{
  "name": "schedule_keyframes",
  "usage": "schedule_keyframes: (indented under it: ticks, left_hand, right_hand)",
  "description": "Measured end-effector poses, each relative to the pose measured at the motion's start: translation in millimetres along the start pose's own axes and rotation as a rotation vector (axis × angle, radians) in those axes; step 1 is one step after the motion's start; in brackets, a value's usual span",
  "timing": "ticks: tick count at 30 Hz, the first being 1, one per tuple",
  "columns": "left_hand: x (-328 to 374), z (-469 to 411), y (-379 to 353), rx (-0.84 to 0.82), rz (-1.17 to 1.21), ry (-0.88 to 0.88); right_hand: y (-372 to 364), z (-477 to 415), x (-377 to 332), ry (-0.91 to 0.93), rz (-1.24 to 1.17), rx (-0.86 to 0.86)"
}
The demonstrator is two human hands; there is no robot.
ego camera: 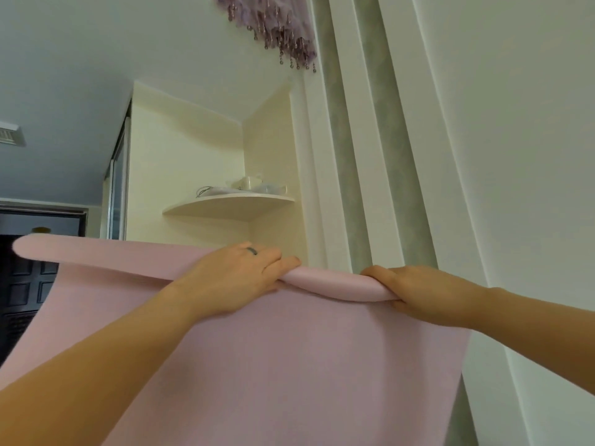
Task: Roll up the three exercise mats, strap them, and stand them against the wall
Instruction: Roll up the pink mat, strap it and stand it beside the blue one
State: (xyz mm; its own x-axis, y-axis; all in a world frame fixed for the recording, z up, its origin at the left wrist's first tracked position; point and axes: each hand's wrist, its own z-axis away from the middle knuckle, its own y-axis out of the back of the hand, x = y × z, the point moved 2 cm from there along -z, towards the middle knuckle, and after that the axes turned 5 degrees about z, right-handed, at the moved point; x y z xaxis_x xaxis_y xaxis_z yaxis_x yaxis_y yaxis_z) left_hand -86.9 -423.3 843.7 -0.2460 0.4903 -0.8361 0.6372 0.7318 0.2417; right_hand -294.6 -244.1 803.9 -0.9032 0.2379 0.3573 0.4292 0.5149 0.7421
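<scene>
- Head view: the pink exercise mat [289,365] is held up in the air in front of the person, and its loose sheet hangs down below both hands and out of the bottom of the picture.
- The top edge is turned over into a thin roll [335,286], which runs between the hands and goes on far to the left of the left hand.
- The left hand [238,278], with a ring [252,251] on one finger, lies on the mat with its fingers bent over the top of the roll.
- The right hand [415,294] grips the roll near its right end, fingers wrapped over it and the thumb below.
- Above and between the hands there is a corner shelf [225,204] with some pale things on it; a beaded curtain fringe [273,24] hangs higher up; a dark door [22,284] stands left of the left hand.
- I judge that the rolling is only at the beginning; no strap and no other mats are visible.
- Risk: the roll looks squeezed between the hands and flatter on the left, so it may wind crooked, like a cone.
- Risk: with no floor under it, the hanging weight may pull the soft roll open if one grip loosens.
</scene>
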Motion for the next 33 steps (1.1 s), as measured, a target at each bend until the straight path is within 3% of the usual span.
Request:
schedule_keyframes:
  ticks: [8, 11, 19, 25, 30, 33]
  left_hand:
    - [2.3, -6.2, 0.3, 0.092, -0.085, -0.047]
    - [2.2, -9.1, 4.5, 0.081, -0.063, 0.009]
    - [16.1, -37.6, 37.8, -0.006, -0.207, 0.307]
    - [-6.0, -32.9, 42.1, -0.05, -0.187, 0.103]
    - [-13.4, -30.3, 46.7, -0.058, 0.085, 0.124]
    - [-5.6, -32.9, 50.3, -0.062, 0.189, 0.161]
  right_hand:
    - [-5.9, 2.7, 11.7, 0.119, 0.175, 0.396]
    - [-8.6, -4.8, 14.3, 0.177, 0.261, 0.502]
    - [11.1, -20.0, 1.2, 0.228, 0.373, 0.57]
    - [29.4, -14.3, 7.2, 0.361, 0.48, 0.568]
    - [25.4, -23.1, 13.2, 0.448, 0.409, 0.512]
    - [30.2, -24.5, 11.1, 0.358, 0.367, 0.48]
